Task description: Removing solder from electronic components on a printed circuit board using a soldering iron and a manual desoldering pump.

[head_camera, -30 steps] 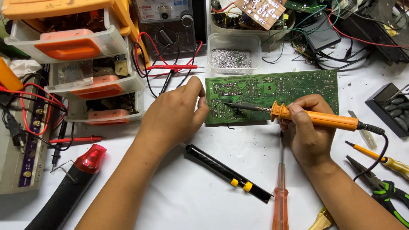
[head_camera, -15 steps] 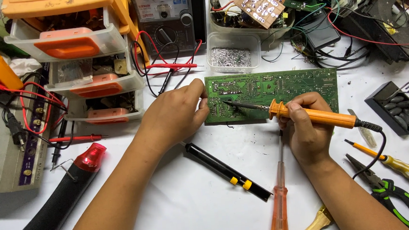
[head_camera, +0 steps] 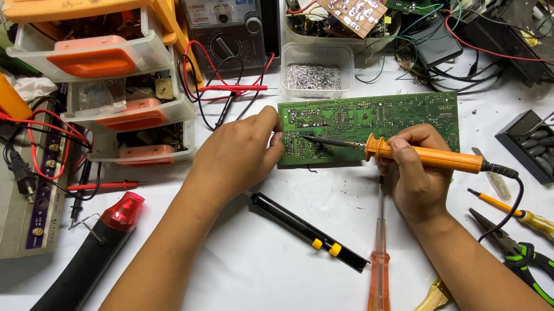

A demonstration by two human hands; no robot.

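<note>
Right hand (head_camera: 419,179) fingers are clamped on the orange iron (head_camera: 427,156), its tip apparently on a joint of the green board (head_camera: 390,116), which left fingers (head_camera: 269,133) pin flat to the white surface (head_camera: 265,271): soldering, which calls for a steady tip.

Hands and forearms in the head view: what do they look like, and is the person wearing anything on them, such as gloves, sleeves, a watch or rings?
Both are bare. The left hand and the right hand carry no gloves, and no ring shows on any visible finger. Both forearms are uncovered to the bottom edge of the picture: no sleeve, cuff, watch, strap or bracelet appears. Fingernails look short and unpainted.
</note>
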